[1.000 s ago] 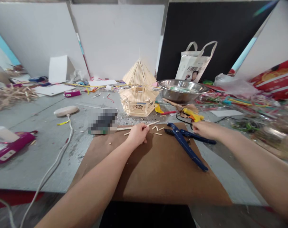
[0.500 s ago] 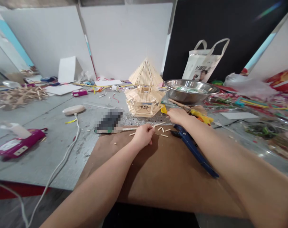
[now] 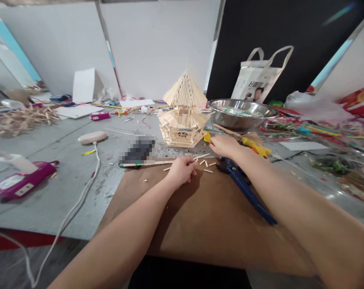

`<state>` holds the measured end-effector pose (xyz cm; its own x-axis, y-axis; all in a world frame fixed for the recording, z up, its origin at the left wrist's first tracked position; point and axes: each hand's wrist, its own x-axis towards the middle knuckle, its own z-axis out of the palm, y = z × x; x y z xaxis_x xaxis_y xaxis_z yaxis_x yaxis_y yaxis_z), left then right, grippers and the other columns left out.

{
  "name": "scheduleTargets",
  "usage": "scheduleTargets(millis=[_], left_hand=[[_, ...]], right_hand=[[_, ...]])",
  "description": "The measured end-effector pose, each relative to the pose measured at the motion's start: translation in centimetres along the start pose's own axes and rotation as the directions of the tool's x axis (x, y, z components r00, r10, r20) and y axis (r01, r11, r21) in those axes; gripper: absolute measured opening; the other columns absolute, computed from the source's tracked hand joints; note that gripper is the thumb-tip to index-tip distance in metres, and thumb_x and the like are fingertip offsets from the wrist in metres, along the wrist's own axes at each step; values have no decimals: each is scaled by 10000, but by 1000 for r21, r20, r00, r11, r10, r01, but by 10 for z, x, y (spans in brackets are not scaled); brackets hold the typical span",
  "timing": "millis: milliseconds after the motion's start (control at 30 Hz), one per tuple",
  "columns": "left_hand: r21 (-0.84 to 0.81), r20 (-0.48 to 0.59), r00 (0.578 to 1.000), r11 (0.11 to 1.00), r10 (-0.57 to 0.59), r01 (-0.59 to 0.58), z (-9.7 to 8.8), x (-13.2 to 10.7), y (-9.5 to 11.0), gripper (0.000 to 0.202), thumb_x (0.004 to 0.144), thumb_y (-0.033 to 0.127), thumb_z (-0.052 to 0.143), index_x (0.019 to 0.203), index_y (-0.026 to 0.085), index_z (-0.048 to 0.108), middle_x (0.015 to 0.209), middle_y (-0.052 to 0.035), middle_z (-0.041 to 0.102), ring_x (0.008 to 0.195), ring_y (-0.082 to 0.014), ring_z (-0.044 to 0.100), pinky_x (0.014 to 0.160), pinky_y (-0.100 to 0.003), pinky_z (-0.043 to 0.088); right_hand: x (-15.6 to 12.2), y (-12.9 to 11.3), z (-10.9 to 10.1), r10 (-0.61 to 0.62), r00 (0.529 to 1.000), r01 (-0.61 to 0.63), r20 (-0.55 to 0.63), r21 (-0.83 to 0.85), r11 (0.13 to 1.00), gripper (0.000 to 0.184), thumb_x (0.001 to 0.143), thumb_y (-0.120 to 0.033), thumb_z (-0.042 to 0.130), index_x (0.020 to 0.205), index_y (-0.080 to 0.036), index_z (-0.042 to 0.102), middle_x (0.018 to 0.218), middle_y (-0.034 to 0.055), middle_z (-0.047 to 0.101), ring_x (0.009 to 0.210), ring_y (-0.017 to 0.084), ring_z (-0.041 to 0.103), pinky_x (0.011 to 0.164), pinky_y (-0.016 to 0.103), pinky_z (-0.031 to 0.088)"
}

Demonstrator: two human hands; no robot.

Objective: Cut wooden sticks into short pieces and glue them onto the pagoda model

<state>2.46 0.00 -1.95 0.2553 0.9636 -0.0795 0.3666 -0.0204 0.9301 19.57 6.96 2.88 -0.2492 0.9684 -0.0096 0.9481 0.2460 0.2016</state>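
Stick-built model [image 3: 185, 90] is showing pale straw yellow, its roof ribbed in straight lines. Short sticks [image 3: 208, 171] are showing cream. Long-handled tool [image 3: 250, 195] is showing dark blue; sheet [image 3: 224, 228], plain brown. Tabletop [image 3: 63, 148] is reading grey with dark speckles. Carrier bag [image 3: 254, 76] is displaying dark lettering on white.

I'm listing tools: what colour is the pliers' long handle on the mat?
The handle is dark blue; it shows best in the head view.

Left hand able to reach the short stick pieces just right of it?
Probably yes: the short stick pieces lie close to the left hand, with nothing seen covering them. It appears to pinch a thin stick, though, so may not be free.
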Motion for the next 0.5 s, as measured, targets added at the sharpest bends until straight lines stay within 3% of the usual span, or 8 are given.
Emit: scheduleTargets(millis=[133,267,400,500], left_hand=[[-36,52,998,999,-30,32,-2,-1,1,125,781,240,410,775,153,500,594,36,551,276,-16,366,269,-137,246],[-80,110,994,996,-26,35,-5,-1,2,141,788,184,403,872,156,512,643,31,555,288,-9,371,273,-133,250],[-119,144,990,993,-10,27,-6,0,0,149,784,169,419,899,147,512,682,20,554,295,-1,375,274,-129,258],[-145,132,991,989,3,17,-5,0,0,173,781,202,448,942,148,480,725,11,575,294,6,370,274,-126,258]], right_hand=[[-30,-12,-1,-106,994,105,2,88,991,279,781,-327,367,852,-211,610,895,47,640,778,163,570,614,234,380],[-52,-23,3,-150,989,150,-7,132,980,294,786,-354,369,869,-226,621,893,39,637,813,164,561,613,226,364],[-66,-21,-3,-87,991,106,-103,201,974,353,823,-363,296,1005,-252,578,987,40,606,868,170,545,649,242,361],[-79,-20,-8,27,984,19,-175,256,966,297,800,-354,358,936,-254,603,947,25,623,855,180,546,626,245,356]])
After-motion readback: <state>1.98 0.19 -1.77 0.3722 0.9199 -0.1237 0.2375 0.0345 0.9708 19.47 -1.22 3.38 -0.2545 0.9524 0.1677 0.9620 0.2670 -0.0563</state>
